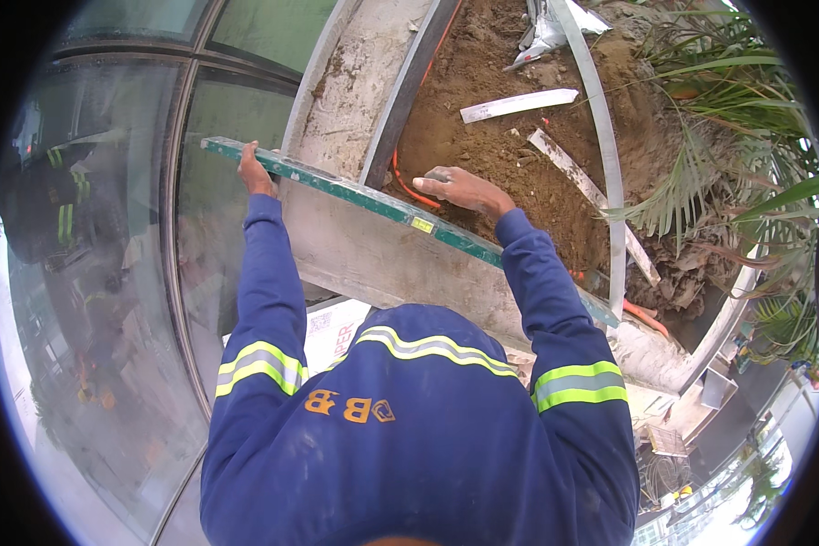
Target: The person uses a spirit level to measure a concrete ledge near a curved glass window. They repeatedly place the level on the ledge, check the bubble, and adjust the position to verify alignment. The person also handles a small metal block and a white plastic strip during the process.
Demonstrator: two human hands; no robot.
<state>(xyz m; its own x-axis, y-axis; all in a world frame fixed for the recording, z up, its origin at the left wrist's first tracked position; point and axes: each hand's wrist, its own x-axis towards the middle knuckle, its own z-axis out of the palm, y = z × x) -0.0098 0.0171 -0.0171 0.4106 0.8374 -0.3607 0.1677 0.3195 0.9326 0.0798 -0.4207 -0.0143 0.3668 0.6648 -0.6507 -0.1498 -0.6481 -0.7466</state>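
Observation:
A long green spirit level point(341, 188) with a yellow vial window lies slantwise across the corner of a rough concrete wall point(373, 259). Near its left end my left hand point(255, 170) grips it, fingers wrapped round the edge. My right hand point(469, 191) is just beyond the level's middle, over the brown soil point(482, 77). Its fingers are loosely stretched toward the left and hold nothing that I can see. The level's far right part passes behind my right forearm and shows again past it.
Glass panels point(109, 200) in dark frames stand close on my left. An orange cable point(416, 193) runs along the soil's edge. A curved grey strip point(601, 118) crosses the soil, where pale strips point(519, 106) lie. Palm leaves point(746, 118) hang in from the right.

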